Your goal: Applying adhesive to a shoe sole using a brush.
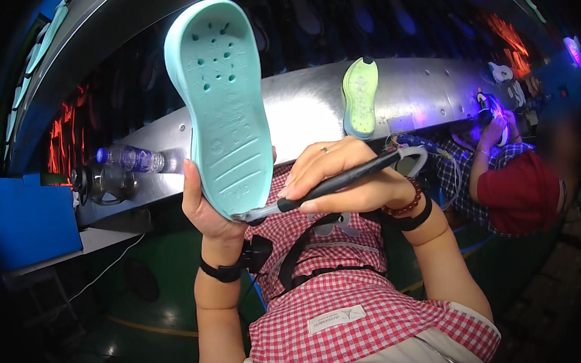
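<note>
Upright in front of me stands a turquoise shoe sole (229, 129), with small holes near its top and raised bars lower down. My left hand (207, 216) is closed around its lower end, thumb along the left edge and the other fingers mostly hidden behind it. Between the thumb and fingers of my right hand (360, 180) is a slim black-handled brush (331, 186) with a pale tube curving off its back end. The brush's tip touches the bottom rim of the sole, close to my left palm; its bristles are hard to make out.
Beyond my hands runs a shiny metal ledge (299, 111). A yellow-green sole (362, 97) lies on it; a water bottle (131, 159) and a clear jug (114, 183) stand left. Darker soles line up behind, near orange glows. A co-worker (520, 184) works at right.
</note>
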Motion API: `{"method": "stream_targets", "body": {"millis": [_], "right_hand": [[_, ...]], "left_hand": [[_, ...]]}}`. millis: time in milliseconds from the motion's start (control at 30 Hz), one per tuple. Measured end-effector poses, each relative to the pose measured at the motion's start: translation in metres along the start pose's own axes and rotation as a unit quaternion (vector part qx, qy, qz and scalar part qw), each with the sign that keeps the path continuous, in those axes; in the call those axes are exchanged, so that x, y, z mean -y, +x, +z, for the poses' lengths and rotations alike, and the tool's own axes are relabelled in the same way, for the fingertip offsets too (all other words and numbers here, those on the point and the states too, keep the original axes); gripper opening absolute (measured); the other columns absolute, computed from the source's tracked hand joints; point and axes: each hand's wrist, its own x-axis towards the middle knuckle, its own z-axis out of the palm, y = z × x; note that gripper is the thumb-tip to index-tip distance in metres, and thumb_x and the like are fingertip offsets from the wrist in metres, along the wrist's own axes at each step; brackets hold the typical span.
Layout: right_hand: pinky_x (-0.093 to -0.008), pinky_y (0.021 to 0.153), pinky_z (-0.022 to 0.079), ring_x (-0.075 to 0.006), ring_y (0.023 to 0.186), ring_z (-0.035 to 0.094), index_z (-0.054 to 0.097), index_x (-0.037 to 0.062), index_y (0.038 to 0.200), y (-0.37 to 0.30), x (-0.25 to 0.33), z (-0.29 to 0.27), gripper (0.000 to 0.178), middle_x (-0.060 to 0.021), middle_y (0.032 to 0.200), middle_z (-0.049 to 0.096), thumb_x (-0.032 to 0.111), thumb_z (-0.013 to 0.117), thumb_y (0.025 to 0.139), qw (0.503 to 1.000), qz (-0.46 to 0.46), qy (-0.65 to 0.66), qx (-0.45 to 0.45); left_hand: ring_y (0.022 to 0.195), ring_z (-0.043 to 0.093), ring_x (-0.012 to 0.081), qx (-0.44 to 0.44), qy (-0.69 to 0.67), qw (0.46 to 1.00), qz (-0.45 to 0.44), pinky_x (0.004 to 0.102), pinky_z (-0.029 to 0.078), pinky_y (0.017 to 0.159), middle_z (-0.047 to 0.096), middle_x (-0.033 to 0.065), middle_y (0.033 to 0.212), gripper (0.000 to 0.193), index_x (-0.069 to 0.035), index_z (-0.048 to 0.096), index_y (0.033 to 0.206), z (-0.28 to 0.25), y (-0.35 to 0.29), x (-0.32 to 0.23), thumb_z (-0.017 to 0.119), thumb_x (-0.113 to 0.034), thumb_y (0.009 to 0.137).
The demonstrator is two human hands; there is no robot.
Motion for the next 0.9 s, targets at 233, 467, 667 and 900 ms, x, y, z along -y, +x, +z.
{"method": "stream_targets", "body": {"millis": [233,467,667,900], "right_hand": [[-0.0322,0.074,0.048,-0.0201,0.078,0.062,0.066,0.0033,0.081,-0.004,0.009,0.007,0.011,-0.0066,0.080,0.066,0.007,0.070,0.071,0.993,-0.089,-0.032,0.077],[-0.0306,0.070,0.050,-0.0233,0.080,0.064,0.065,0.0022,0.088,-0.002,-0.005,-0.017,0.016,-0.0099,0.088,0.067,0.006,0.067,0.074,0.987,-0.053,-0.054,0.144],[-0.0317,0.067,0.049,-0.0256,0.080,0.063,0.064,0.0054,0.090,-0.002,0.008,-0.030,0.017,-0.0094,0.087,0.066,0.006,0.063,0.073,0.975,-0.032,-0.114,0.188],[-0.0329,0.070,0.049,-0.0268,0.085,0.063,0.064,0.0059,0.093,0.004,0.025,-0.038,0.024,-0.0109,0.093,0.066,0.003,0.060,0.070,0.954,0.005,-0.123,0.274]], "left_hand": [[0.110,0.051,0.0384,-0.037,-0.024,0.998,-0.055,0.0548,0.040,0.093,0.044,0.0210,0.128,0.061,-0.002,0.036,0.132,0.003,0.004,-0.012,0.030,-0.047,0.091],[0.091,0.062,0.0219,-0.105,0.101,0.950,-0.275,0.0322,0.050,0.082,0.059,0.0169,0.107,0.043,0.005,0.045,0.121,0.013,0.007,-0.020,0.044,-0.025,0.091],[0.082,0.063,0.0155,-0.112,0.208,0.915,-0.326,0.0248,0.053,0.070,0.061,0.0155,0.100,0.041,0.008,0.050,0.116,0.016,0.001,-0.023,0.052,-0.024,0.089],[0.073,0.062,0.0122,-0.108,0.269,0.899,-0.327,0.0214,0.052,0.064,0.063,0.0123,0.091,0.042,0.008,0.052,0.114,0.013,-0.008,-0.031,0.053,-0.026,0.089]]}}
